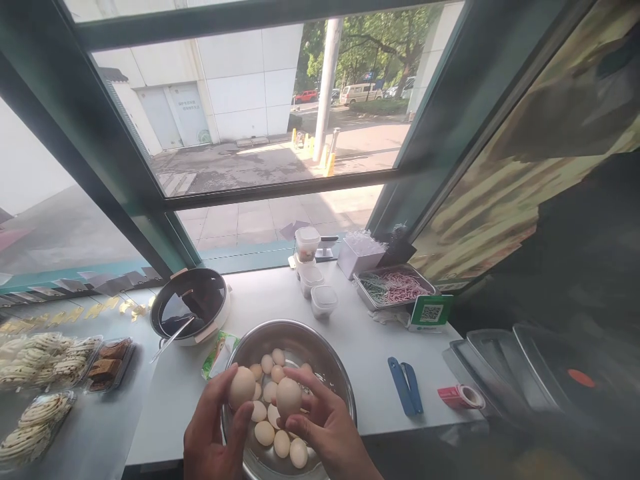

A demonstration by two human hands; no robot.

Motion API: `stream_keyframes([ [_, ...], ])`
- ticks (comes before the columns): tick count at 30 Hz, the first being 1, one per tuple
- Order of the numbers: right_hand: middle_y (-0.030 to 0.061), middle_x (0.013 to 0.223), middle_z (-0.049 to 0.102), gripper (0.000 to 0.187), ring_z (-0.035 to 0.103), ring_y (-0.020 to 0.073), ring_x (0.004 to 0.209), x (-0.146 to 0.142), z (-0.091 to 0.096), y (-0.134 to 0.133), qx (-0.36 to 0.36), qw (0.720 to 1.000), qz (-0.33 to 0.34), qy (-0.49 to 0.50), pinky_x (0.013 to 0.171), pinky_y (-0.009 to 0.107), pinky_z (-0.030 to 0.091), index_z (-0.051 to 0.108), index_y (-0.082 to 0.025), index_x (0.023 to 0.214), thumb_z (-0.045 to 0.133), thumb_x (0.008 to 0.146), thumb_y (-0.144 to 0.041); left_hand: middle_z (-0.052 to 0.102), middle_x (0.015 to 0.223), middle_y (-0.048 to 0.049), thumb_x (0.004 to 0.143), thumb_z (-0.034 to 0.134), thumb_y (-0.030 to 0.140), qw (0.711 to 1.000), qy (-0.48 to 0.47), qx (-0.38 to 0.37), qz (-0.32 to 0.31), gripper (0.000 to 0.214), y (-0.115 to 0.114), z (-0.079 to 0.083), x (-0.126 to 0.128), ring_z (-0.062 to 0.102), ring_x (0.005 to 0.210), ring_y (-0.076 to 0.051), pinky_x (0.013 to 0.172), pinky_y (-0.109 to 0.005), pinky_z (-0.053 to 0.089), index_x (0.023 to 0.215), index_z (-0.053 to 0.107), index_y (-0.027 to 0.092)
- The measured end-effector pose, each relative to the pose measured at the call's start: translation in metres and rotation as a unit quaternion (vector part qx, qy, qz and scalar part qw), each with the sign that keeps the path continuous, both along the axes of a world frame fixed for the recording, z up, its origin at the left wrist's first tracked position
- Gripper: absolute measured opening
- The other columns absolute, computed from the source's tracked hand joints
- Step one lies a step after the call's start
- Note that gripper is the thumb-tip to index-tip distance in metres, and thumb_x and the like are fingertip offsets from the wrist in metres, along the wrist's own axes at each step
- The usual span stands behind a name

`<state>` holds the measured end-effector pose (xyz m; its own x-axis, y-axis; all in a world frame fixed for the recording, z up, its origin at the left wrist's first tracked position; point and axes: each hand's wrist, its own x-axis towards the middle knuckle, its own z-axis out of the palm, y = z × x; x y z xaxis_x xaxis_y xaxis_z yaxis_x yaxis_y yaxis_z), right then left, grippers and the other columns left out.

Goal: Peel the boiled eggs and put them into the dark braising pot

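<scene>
Each of my hands holds one pale egg over a steel bowl [320, 347] on a white counter. My left hand [213, 433] grips an egg [242, 387] between thumb and fingers at the bowl's left rim. My right hand [325, 427] pinches a second egg [289, 397] just to the right of it, above the bowl's middle. The two eggs are close together, almost touching. Several more eggs [273, 427] lie in the bottom of the bowl.
A dark pan with a utensil [193, 307] stands back left. Packed pastries [50, 363] lie far left. Small lidded tubs [313, 277], a tray of coloured items [395, 287], a QR sign [431, 312], blue tongs [405, 385] and a tape roll [463, 397] sit behind and right.
</scene>
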<state>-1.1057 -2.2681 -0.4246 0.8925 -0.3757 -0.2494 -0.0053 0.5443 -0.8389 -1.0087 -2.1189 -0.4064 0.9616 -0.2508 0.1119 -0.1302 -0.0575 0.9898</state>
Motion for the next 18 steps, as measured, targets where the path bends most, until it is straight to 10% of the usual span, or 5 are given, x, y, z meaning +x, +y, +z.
stream_keyframes([
  [4,0.0115,0.143,0.068,0.067,0.072,0.0349,0.118,-0.0001,-0.0037,-0.0004,-0.016,1.0,0.003,-0.002,0.098,0.049,0.062,0.068,-0.03,0.134,0.093,0.073,-0.042,0.076,0.129,-0.0098,0.085,0.077,0.046,0.997,-0.037,0.015,-0.071,0.04,-0.0045,0.003,0.0043,0.068,0.124,-0.032,0.106,-0.041,0.055,0.119,0.078,0.026],
  [18,0.0108,0.134,0.073,0.068,0.071,0.0368,0.123,0.008,-0.0109,-0.0009,0.026,1.0,-0.003,-0.003,0.101,0.051,0.06,0.07,-0.033,0.131,0.092,0.071,-0.055,0.075,0.134,-0.0117,0.083,0.079,0.049,0.999,0.039,-0.019,0.008,0.051,-0.0053,-0.0036,0.0035,0.07,0.125,-0.033,0.105,-0.041,0.059,0.126,0.073,0.024],
])
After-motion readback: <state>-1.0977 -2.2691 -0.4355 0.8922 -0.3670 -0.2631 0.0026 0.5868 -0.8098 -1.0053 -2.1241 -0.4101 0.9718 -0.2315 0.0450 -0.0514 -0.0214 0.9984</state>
